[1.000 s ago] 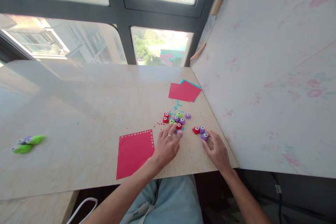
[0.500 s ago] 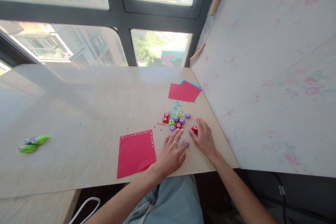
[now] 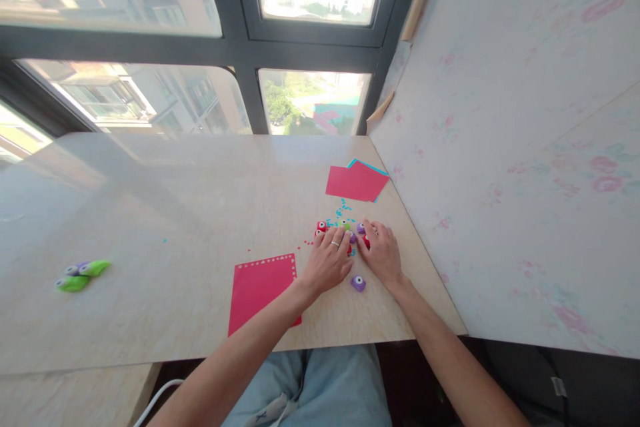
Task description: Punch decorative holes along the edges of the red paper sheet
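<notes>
From my head camera, both my hands lie palm-down on the cluster of small punches (image 3: 345, 232) near the tabletop's right edge. My left hand (image 3: 327, 263) is flat with fingers spread over the red and green ones, gripping nothing that I can see; my right hand (image 3: 383, 253) covers a red punch, its fingers loosely curved, and whether it grips I cannot tell. One purple punch (image 3: 358, 283) sits apart, between my wrists, button face up; it is squarish, so no long axis shows. I judge I am gathering the punches together, and the next move calls for drawing that stray in. A red sheet (image 3: 263, 290), punched along its far and right edges, lies at the near edge by my left forearm.
</notes>
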`<state>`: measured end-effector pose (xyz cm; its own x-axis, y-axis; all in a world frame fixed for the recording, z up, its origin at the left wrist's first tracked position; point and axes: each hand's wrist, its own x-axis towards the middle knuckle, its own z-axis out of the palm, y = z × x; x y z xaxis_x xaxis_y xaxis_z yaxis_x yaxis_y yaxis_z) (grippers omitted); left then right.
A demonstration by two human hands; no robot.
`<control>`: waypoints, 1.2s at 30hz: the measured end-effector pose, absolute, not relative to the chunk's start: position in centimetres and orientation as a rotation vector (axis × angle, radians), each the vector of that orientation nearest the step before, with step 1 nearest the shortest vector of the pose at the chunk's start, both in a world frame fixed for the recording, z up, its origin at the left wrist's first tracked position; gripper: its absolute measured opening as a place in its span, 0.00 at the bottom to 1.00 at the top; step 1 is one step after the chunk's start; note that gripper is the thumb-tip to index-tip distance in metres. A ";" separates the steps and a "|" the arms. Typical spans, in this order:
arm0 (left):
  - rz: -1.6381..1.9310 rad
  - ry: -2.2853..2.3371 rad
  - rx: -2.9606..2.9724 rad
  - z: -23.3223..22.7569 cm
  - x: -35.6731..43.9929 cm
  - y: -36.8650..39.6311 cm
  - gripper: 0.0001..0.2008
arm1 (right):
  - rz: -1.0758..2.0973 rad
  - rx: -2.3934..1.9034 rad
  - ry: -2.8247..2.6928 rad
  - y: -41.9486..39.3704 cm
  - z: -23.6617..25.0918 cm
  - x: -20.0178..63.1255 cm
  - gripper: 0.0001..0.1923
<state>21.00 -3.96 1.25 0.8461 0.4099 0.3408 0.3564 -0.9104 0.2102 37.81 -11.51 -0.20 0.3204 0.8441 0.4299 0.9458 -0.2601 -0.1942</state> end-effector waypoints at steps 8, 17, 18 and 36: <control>0.630 0.647 2.892 0.8 22.8 -3.0 0.22 | -0.355 -2.137 -1.630 -10.5 -0.6 38.4 0.15; 0.731 0.665 2.851 0.3 23.6 -2.5 0.13 | -0.437 -2.178 -1.615 -10.8 -0.5 38.1 0.09; 0.754 0.677 2.843 0.2 23.6 -2.5 0.13 | -0.439 -2.193 -1.615 -10.9 -0.4 38.0 0.09; 0.870 0.445 2.846 -0.1 23.2 -1.6 0.04 | -0.484 -2.273 -1.661 -10.4 -0.2 38.1 0.09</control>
<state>23.24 -1.57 -0.06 0.7901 0.3167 0.5247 0.2405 -0.9477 0.2098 38.08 -10.36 -0.15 0.2813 0.8590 0.4277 0.9543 -0.2974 -0.0304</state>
